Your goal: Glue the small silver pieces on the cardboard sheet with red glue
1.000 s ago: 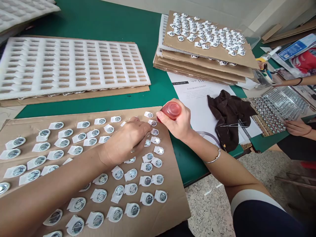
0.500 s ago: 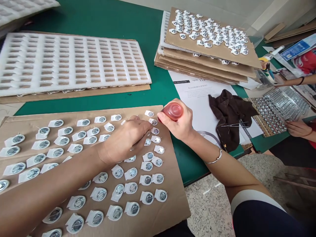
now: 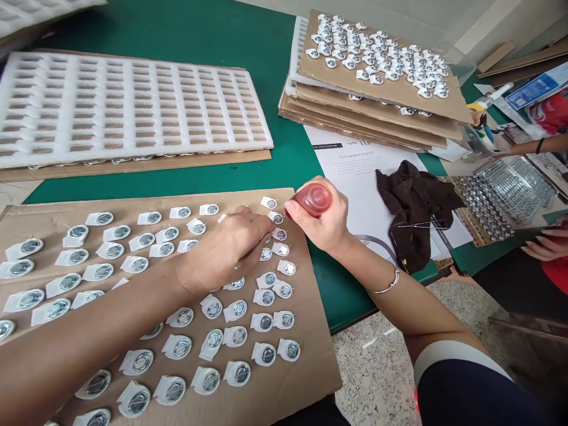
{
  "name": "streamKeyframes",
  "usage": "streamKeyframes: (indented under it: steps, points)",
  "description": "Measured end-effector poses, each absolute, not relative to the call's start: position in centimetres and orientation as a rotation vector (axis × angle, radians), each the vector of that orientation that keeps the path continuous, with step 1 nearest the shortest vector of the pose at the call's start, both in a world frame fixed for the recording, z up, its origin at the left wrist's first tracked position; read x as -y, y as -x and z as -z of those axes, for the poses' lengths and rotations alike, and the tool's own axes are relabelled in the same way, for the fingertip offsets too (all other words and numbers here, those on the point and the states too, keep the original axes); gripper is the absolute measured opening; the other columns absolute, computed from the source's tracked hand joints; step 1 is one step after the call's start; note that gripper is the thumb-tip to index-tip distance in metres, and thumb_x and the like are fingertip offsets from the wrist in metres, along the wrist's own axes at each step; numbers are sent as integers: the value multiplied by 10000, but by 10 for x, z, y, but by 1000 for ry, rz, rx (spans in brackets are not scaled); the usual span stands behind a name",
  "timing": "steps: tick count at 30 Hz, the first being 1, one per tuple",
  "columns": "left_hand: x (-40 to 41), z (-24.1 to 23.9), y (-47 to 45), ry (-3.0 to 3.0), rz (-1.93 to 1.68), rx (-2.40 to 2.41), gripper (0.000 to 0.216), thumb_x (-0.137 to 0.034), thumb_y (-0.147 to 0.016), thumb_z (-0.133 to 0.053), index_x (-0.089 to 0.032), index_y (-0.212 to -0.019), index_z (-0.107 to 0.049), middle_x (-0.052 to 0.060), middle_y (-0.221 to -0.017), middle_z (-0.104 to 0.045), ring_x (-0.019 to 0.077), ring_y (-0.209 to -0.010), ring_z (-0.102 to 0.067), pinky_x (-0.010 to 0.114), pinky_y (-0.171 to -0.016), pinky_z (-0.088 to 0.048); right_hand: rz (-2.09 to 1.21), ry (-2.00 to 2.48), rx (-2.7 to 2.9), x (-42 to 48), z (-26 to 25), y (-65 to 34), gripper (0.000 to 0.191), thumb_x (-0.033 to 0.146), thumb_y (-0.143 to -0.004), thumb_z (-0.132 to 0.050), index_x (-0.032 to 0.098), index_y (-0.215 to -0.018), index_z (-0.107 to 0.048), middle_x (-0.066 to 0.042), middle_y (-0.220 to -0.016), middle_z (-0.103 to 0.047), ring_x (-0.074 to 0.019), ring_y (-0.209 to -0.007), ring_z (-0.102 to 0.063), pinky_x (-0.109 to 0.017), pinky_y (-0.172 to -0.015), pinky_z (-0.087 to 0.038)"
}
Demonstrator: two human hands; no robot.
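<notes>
My right hand [image 3: 331, 222] is wrapped round a reddish translucent bottle [image 3: 316, 198], its round base facing up toward me. The bottle's other end is hidden behind my fingers. My left hand [image 3: 235, 239] lies low over the cardboard sheet [image 3: 310, 355], thumb and fingertips pinched together beside a round metal disc with a white tab [image 3: 277, 218]. Whatever is between those fingertips is too small to make out. Similar white-tabbed discs [image 3: 239, 336] lie in loose rows across the sheet, some covered by my left forearm.
White foam grids [image 3: 177, 109] on cardboard lie at the back left of the green table [image 3: 195, 29]. Stacked cardboard sheets [image 3: 377, 118] bear more discs. A dark brown cloth [image 3: 412, 207] lies on printed paper [image 3: 341, 165]. Another person's hand [image 3: 548, 242] shows at the right edge.
My hands keep almost the same pose and place. The other person's near hand has moved off the board of shiny beads, toward the lower right. The view has shifted slightly.
</notes>
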State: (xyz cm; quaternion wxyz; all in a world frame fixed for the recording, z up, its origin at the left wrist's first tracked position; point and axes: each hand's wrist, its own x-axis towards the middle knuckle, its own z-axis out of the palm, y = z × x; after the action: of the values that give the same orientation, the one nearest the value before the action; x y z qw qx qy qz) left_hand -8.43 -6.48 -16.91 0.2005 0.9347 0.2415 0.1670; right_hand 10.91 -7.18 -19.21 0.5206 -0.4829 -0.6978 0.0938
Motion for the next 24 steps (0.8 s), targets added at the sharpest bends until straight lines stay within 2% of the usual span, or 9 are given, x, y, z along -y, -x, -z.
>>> streamKeyframes:
  steps: [14, 24]
  points:
    - [65, 168, 84, -2627, -478, -685, 264, -137, -897, -340, -106, -941, -598, 74, -721, -588, 192, -714, -543, 352, -682, -438, -177, 1185, 1585, 74, 189, -114, 242, 449, -769, -611, 238, -751, -494, -19, -708, -588, -175, -651, -570, -380, -636, -510]
    - [65, 167, 84, -2657, -472, -666, 259, -103, -876, -350, -110, -978, -588, 65, -746, -608, 190, -708, -562, 344, -693, -416, -195, 1180, 1589, 69, 194, -113, 246, 439, -749, -633, 235, -753, -496, -17, -729, -606, -169, -664, -582, -371, -635, -523]
